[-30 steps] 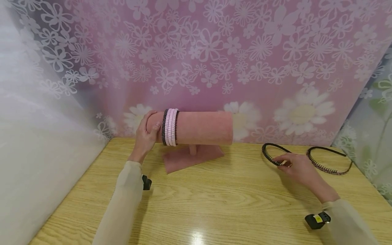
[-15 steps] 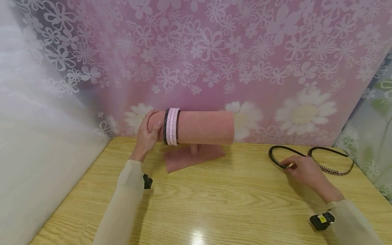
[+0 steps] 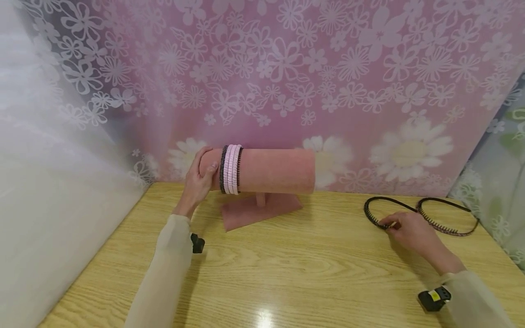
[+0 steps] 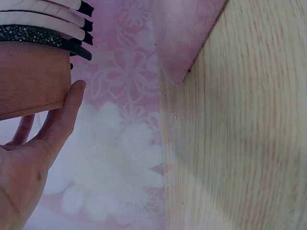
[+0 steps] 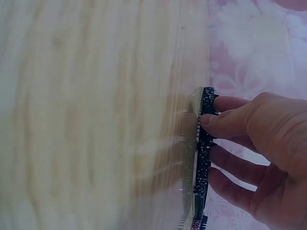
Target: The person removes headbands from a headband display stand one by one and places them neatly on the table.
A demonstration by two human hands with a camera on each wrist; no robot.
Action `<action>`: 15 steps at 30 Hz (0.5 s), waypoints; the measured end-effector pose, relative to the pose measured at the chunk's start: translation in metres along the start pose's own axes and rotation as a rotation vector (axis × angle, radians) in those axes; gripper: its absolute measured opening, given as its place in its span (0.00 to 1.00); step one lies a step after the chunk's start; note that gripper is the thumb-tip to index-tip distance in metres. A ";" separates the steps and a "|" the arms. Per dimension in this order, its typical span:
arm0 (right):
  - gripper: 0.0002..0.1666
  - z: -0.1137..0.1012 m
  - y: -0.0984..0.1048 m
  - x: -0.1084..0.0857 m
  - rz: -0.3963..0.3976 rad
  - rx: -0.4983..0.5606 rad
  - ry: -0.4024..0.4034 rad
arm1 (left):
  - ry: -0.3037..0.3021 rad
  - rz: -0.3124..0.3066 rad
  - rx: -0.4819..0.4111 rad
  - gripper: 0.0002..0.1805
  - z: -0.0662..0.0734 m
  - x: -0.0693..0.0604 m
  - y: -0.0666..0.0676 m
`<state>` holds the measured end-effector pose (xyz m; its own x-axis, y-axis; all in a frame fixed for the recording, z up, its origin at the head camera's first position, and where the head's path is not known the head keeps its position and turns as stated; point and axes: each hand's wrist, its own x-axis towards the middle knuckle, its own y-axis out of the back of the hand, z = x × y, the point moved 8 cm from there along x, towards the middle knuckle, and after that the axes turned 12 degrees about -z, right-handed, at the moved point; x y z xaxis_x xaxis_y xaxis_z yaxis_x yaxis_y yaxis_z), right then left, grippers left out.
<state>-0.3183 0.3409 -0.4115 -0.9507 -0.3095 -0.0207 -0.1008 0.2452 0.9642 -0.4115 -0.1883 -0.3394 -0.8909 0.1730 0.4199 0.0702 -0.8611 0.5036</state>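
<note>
A pink padded cylinder [image 3: 276, 171] on a stand carries several pale pink and dark headbands [image 3: 231, 169] near its left end. My left hand [image 3: 197, 182] grips that end, thumb in front and fingers over the top; in the left wrist view the hand [image 4: 33, 163] curves around the cylinder [image 4: 33, 76]. At the right, my right hand [image 3: 414, 234] pinches the near side of a black toothed headband [image 3: 371, 216] at the table. The right wrist view shows the thumb and fingers of the hand [image 5: 268, 143] on this glittery black band [image 5: 204, 158].
Another toothed headband [image 3: 451, 231] lies at the table's right, next to the pinched one. The stand's pink base [image 3: 242, 217] rests on the wooden table [image 3: 279, 269]. A flowered pink curtain [image 3: 262, 82] hangs behind, and a white sheet [image 3: 61, 159] at the left.
My right hand has moved right and slightly nearer with the black headband, bringing it up to the other headband. My left hand keeps its grip on the cylinder.
</note>
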 end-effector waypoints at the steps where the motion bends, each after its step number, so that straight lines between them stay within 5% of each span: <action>1: 0.12 0.000 0.000 0.000 -0.001 -0.003 0.002 | 0.008 -0.002 -0.003 0.32 0.000 0.000 0.000; 10: 0.12 0.002 0.004 -0.005 0.035 -0.005 0.029 | 0.056 -0.033 -0.108 0.31 0.001 0.000 -0.002; 15: 0.11 -0.010 0.011 -0.007 0.096 -0.007 0.059 | 0.060 -0.039 -0.123 0.30 0.022 -0.007 0.001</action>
<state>-0.3099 0.3366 -0.3985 -0.9370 -0.3383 0.0875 -0.0076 0.2700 0.9628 -0.3950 -0.1799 -0.3248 -0.9173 0.1818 0.3542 -0.0174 -0.9071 0.4206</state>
